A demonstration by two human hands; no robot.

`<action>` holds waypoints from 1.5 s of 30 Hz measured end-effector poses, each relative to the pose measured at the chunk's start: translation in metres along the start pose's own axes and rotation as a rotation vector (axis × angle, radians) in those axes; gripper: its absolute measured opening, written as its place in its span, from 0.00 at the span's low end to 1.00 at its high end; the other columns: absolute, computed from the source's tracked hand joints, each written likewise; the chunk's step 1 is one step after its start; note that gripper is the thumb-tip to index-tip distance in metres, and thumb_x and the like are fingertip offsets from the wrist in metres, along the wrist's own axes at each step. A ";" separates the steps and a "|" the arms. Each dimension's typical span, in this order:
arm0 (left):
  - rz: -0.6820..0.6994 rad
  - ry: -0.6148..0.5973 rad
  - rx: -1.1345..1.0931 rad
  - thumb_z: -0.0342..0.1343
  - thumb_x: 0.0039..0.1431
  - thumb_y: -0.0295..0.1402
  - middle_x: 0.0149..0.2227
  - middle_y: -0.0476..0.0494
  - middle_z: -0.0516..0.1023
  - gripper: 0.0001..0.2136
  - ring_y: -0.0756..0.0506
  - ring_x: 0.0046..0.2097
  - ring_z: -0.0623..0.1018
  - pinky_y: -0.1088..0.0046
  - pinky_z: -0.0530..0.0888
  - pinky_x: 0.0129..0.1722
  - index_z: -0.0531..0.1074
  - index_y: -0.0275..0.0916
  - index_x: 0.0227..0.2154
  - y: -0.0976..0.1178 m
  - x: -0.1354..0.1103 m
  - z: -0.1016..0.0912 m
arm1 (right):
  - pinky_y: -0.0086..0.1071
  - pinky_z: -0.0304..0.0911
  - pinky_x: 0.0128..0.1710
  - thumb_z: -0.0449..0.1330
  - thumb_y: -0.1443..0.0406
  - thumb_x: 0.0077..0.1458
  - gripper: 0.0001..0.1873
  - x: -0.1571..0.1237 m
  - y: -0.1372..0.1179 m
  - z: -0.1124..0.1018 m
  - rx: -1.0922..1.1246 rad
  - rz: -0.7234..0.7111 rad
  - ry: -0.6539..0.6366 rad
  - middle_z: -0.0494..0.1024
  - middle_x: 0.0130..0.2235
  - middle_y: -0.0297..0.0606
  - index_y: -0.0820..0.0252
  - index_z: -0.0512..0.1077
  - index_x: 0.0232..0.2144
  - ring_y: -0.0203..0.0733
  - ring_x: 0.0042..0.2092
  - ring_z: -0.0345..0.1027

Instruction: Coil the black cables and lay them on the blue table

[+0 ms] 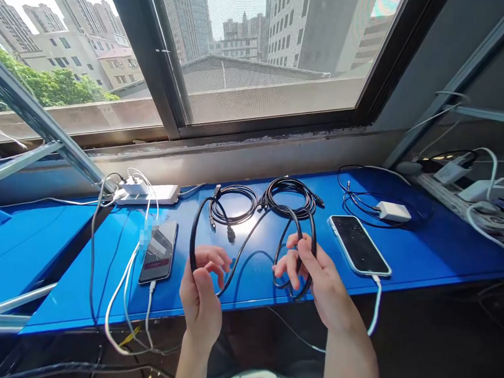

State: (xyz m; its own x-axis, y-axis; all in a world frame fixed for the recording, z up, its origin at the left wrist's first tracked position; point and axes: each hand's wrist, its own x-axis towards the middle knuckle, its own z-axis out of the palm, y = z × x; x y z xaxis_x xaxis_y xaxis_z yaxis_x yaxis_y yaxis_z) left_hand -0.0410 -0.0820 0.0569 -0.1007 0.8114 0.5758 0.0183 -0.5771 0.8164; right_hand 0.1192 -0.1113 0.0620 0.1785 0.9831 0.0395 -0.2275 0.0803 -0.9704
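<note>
A thick black cable [194,222] runs between my two hands above the front of the blue shelf. My left hand [203,293] has it pinched between thumb and palm, and a short end with a dark connector [231,233] hangs beyond the fingers. Loops of the same cable pass through my right hand [315,270], where thumb and fingers close around them. Behind the hands lie two coiled black cables, a thinner coil [234,204] on the left and a fuller coil [291,197] on the right.
A phone [159,252] with a white cable lies left, another phone [360,245] right. A white power strip [147,194] sits at the back left. A white charger [394,211] with a black cable is at the back right. Metal posts flank the blue shelf [256,275].
</note>
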 end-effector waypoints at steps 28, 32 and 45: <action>0.072 -0.193 0.150 0.58 0.56 0.35 0.18 0.51 0.72 0.05 0.52 0.20 0.70 0.80 0.68 0.19 0.72 0.39 0.30 0.008 -0.001 -0.041 | 0.26 0.67 0.21 0.58 0.57 0.55 0.18 -0.012 0.013 0.035 -0.392 -0.214 0.078 0.76 0.38 0.38 0.50 0.74 0.48 0.34 0.25 0.68; 0.220 -0.095 0.207 0.63 0.51 0.36 0.37 0.43 0.77 0.18 0.45 0.40 0.77 0.71 0.75 0.37 0.68 0.42 0.45 0.000 0.001 -0.047 | 0.32 0.72 0.35 0.63 0.60 0.51 0.17 -0.019 0.006 0.048 -0.370 -0.346 0.238 0.77 0.40 0.38 0.48 0.76 0.45 0.40 0.35 0.73; -0.194 -0.097 0.008 0.53 0.61 0.38 0.38 0.44 0.80 0.09 0.45 0.44 0.78 0.71 0.72 0.45 0.75 0.42 0.38 -0.042 0.009 -0.042 | 0.23 0.60 0.15 0.62 0.76 0.48 0.23 -0.011 0.001 0.058 -0.410 -0.732 -0.145 0.76 0.26 0.33 0.48 0.77 0.44 0.33 0.22 0.67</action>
State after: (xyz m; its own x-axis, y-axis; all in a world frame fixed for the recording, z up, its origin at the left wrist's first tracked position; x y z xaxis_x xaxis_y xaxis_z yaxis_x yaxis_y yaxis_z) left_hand -0.0841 -0.0547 0.0261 -0.0073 0.9124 0.4092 0.0154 -0.4091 0.9124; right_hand 0.0617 -0.1126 0.0749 0.0146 0.7199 0.6940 0.2672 0.6660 -0.6965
